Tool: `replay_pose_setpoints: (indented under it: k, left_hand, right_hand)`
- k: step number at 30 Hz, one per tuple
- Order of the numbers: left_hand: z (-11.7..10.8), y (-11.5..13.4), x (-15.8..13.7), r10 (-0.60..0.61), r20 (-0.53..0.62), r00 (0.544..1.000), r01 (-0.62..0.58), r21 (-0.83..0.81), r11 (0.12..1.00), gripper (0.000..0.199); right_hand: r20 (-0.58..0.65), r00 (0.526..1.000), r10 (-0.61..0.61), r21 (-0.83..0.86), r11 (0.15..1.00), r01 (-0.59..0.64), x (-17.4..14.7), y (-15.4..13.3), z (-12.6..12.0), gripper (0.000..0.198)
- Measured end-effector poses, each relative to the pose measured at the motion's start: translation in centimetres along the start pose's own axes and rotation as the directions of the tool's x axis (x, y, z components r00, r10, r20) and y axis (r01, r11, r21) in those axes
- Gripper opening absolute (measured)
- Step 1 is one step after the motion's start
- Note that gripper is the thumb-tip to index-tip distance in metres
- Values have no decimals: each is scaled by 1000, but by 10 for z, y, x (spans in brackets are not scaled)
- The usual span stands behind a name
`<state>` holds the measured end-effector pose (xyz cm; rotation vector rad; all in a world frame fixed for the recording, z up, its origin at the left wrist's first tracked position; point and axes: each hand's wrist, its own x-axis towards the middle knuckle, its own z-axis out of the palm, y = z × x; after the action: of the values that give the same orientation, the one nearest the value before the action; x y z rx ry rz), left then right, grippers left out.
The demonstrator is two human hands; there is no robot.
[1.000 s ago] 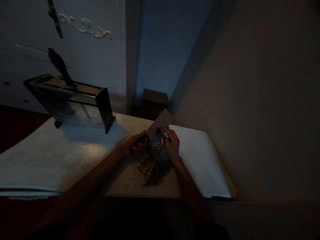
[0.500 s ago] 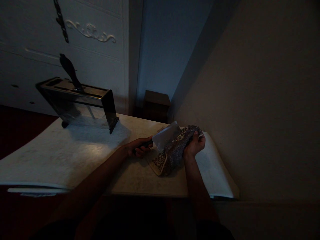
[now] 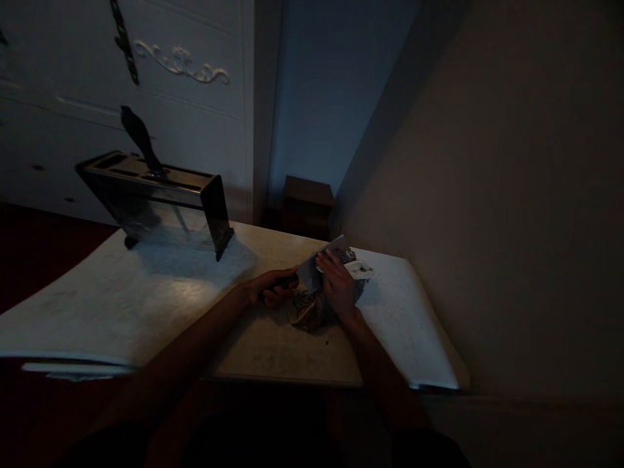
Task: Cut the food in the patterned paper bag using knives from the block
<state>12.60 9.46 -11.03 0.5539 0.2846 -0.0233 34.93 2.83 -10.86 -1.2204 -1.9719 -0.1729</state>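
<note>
My left hand (image 3: 273, 287) is closed around the black handle of a cleaver (image 3: 307, 274), whose broad grey blade points up to the right, above the table. A dark patterned cloth with a pale side (image 3: 307, 312) lies bunched under and beside the blade. My right hand (image 3: 337, 286) holds part of this cloth near the blade, its fingers bent over the blade's face. The hand hides much of the cloth, so how far it wraps the blade cannot be made out.
On the left of the pale table (image 3: 195, 305) stands a knife block (image 3: 178, 224) with clear sides and one black-handled tool upright in its top. Behind the table are a dark box (image 3: 308, 198) and a white door (image 3: 195, 123). A wall (image 3: 463, 227) borders the right side.
My right hand has moved left from the cloth's far right end onto the blade. The cloth has gone from spread out to bunched, its pale side showing. My left hand keeps the cleaver nearly still.
</note>
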Motion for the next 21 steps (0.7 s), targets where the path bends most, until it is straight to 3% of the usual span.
replay_pose_setpoints:
  k: [5, 10, 16, 21]
  left_hand:
    - [-3, -2, 2, 1, 20, 1000, -1, 5, 1000, 40]
    - [-6, -3, 3, -21, -8, 1000, 21, 22, 1000, 39]
    - [-3, -2, 1, -18, 7, 1000, 18, 35, 999, 39]
    - [-5, -1, 1, 0, 1, 1000, 0, 41, 999, 41]
  right_hand:
    - [134, 989, 64, -213, 976, -35, 3, 0, 5, 46]
    - [79, 980, 184, -291, 944, -154, 4, 8, 4, 62]
    - [-37, 945, 325, -214, 921, -325, -3, 27, 3, 58]
    - [-123, 869, 480, -45, 872, -488, -8, 34, -1, 57]
